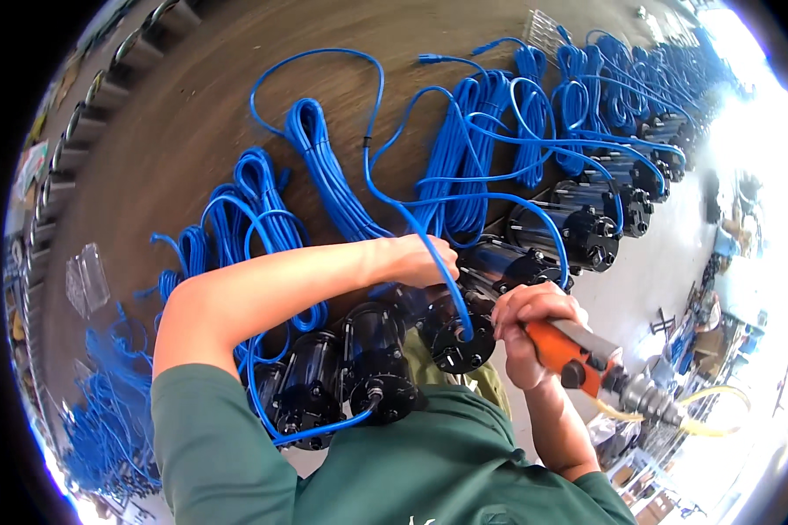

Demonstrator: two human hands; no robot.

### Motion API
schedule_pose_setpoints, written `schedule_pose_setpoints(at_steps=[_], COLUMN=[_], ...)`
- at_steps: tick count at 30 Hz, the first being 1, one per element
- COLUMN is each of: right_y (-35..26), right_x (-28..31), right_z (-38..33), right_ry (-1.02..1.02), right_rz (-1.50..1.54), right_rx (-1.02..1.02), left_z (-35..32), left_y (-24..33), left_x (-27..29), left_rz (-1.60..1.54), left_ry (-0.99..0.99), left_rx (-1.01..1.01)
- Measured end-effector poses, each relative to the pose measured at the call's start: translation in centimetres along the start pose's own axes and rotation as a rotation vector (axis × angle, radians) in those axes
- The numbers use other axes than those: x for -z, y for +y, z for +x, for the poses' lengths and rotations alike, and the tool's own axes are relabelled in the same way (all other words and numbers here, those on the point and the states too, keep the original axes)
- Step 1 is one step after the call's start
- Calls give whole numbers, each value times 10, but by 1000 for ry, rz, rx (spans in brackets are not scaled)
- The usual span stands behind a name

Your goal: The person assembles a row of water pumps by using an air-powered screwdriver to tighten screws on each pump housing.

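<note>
In my closed right hand (538,328) is an orange air tool (573,359), with a metal fitting at its right end and a yellow hose (714,427). Its working end is hidden by my fingers, close to the round cap of a black cylindrical motor unit (458,346). A blue cable (445,271) rises from that cap and passes over my left hand (420,261). The left hand is curled at the unit's far side; whatever its fingers grip is hidden. Two similar black units, one (381,363) nearer and one (308,381) further left, lie beside it.
More black units (569,232) run in a row toward the far right. Coiled blue cables (324,171) lie across the brown surface (210,96). A heap of blue cable (105,420) is at the lower left. Clear plastic pieces (87,280) lie at the left.
</note>
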State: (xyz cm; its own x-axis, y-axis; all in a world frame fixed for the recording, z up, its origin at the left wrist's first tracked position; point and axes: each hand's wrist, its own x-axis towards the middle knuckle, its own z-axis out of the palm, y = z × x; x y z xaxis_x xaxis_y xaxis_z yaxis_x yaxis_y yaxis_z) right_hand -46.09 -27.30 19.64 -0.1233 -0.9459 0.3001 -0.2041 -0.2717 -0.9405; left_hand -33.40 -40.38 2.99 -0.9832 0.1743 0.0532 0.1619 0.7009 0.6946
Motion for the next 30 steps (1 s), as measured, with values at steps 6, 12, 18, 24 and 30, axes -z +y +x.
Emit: schedule_pose_setpoints(at_steps=[6, 12, 18, 24, 30], right_y=[1, 2, -55, -74, -41], right_x=[-1, 5, 2, -18, -46], right_z=[2, -1, 3, -5, 1], right_ry=[-24, -73, -2, -153, -246], right_rz=[-62, -95, 13, 284, 83], right_rx=[-12, 4, 19, 38, 149], left_z=[-13, -82, -87, -83, -83], left_y=[5, 34, 41, 43, 45], left_x=[-12, -44, -73, -86, -91], left_rz=[-43, -119, -10, 3, 76], left_ry=[72, 243, 433, 609, 594], left_rx=[100, 443, 409, 396, 421])
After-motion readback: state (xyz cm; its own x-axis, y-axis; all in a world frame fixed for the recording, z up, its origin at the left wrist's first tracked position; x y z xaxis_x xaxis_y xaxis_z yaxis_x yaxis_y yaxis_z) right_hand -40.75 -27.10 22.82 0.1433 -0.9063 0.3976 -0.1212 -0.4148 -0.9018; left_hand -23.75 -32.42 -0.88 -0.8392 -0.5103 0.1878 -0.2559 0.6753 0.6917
